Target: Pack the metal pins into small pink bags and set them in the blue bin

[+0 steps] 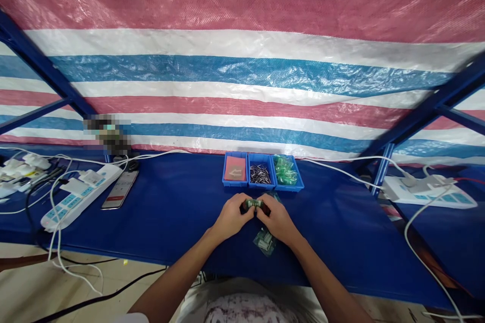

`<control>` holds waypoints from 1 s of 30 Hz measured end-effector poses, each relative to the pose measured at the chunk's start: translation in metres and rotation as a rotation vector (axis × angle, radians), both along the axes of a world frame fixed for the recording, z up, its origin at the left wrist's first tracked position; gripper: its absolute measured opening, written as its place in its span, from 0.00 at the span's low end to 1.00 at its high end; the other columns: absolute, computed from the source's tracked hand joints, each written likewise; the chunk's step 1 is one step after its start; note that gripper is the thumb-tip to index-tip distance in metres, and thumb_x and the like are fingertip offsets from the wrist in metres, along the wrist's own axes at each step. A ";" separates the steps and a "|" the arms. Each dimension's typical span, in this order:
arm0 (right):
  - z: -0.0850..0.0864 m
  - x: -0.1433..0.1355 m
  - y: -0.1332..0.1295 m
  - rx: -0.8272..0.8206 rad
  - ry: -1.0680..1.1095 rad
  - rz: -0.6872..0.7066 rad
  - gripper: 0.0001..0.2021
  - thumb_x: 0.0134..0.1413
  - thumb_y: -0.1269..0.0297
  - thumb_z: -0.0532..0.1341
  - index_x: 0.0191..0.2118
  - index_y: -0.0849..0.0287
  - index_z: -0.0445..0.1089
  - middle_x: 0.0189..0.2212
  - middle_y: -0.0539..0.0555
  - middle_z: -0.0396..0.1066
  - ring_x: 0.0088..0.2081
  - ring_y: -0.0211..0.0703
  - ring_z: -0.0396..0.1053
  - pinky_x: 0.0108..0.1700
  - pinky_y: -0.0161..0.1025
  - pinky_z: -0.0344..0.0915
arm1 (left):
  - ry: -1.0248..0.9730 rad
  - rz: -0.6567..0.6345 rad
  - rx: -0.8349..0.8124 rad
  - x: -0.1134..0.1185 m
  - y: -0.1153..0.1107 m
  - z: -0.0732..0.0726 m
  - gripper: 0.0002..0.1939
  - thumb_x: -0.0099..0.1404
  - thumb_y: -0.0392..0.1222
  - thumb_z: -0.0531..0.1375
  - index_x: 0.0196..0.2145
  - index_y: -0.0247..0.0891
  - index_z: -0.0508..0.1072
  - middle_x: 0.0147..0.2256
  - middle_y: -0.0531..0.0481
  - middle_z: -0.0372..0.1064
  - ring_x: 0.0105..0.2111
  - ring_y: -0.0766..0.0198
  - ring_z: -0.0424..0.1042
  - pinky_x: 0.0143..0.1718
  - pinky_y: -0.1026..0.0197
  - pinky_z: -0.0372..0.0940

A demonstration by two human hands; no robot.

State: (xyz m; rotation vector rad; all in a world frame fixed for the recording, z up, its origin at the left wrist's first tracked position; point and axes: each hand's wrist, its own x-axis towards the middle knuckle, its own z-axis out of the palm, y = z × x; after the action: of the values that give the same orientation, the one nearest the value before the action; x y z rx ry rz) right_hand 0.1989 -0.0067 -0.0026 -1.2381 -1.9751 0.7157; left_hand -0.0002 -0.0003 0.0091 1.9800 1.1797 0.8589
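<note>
- Pinching from both sides, the person's left hand (234, 216) and right hand (279, 217) meet over the dark blue tabletop (166, 212), and what a close-up grip it is!
- Between them sits a small packet of green-tinted clear plastic (253, 203), thumbs and fingertips narrow on its two ends; its contents are too small to make out.
- Just below the right hand, look, a flat green-tinted plastic bag with pale, slim pieces inside (265, 242) lies on the tabletop.
- Straight ahead, three bins side by side! The left blue plastic bin (234, 183) shows a pink layer with small pale pieces on top.
- Next door, the middle blue plastic bin (260, 186) bristles with thin, shiny metal pieces (259, 173).
- And the right blue plastic bin (300, 181) is heaped with crinkled green plastic (285, 170).
- Over on the left, a pale-edged phone (120, 189) lies beside a long white power strip (81, 197).
</note>
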 end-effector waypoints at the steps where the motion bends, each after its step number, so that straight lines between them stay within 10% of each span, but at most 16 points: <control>1: 0.001 0.000 0.000 -0.003 0.006 0.005 0.05 0.66 0.68 0.57 0.37 0.54 0.68 0.30 0.49 0.65 0.30 0.43 0.64 0.33 0.39 0.59 | -0.001 0.005 -0.005 0.000 0.000 0.000 0.04 0.72 0.40 0.60 0.39 0.40 0.75 0.33 0.51 0.70 0.33 0.61 0.68 0.34 0.61 0.60; 30: 0.003 0.001 -0.002 -0.006 0.020 0.001 0.06 0.67 0.67 0.57 0.35 0.54 0.66 0.29 0.49 0.63 0.29 0.43 0.61 0.32 0.38 0.57 | -0.027 0.010 -0.062 -0.001 0.001 -0.001 0.05 0.71 0.39 0.59 0.40 0.38 0.75 0.33 0.51 0.70 0.33 0.62 0.67 0.33 0.62 0.59</control>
State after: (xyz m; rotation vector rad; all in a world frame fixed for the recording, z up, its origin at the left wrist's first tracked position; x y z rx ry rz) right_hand 0.1996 -0.0084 -0.0001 -1.2286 -1.9594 0.7319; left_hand -0.0011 0.0009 0.0079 1.9089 1.1876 0.8408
